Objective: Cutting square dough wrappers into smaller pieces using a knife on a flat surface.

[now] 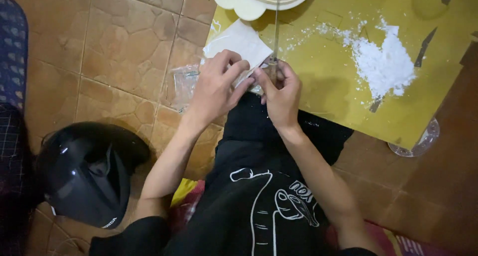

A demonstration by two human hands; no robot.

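Pinching a thin pale stick upright at twelve o'clock, your right hand closes on it while your left hand grips a white packet.

left hand fingers on white paper packet | right hand pinching thin stick just right of left fingertips | white powder pile well right | black helmet far left
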